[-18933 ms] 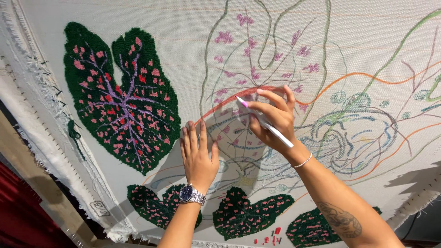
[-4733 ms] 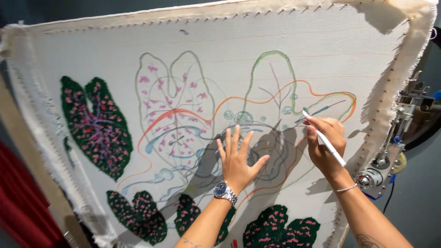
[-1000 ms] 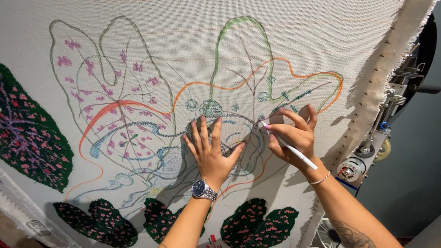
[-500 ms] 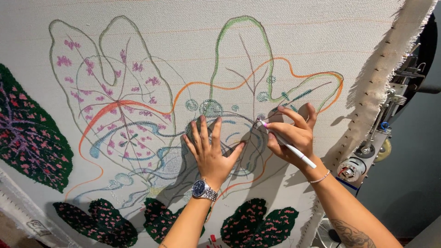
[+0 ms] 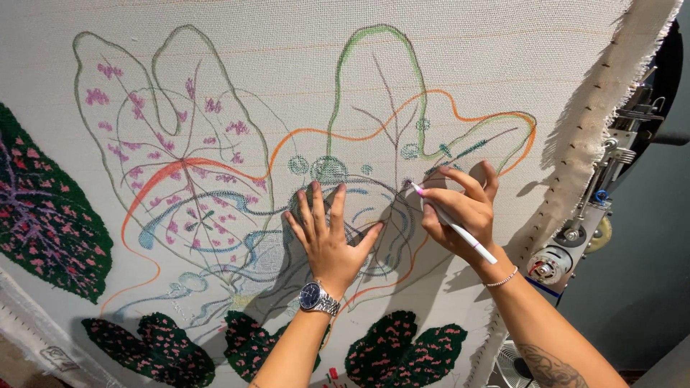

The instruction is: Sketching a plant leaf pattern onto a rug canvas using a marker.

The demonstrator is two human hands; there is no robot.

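Head view looks at a stretched white cloth [image 5: 445, 65] drawn over with coloured leaf outlines. The left hand [image 5: 327, 241] lies flat and spread open on the cloth, fingers fanned, holding nothing; a silver wristwatch [image 5: 314, 297] sits on that wrist. Just beside it, the right hand [image 5: 460, 212] is closed around a white marker [image 5: 454, 224], whose pink tip touches the cloth near the drawn lines. Finished dark green tufted leaves [image 5: 43, 215] with pink spots lie at the left and along the bottom
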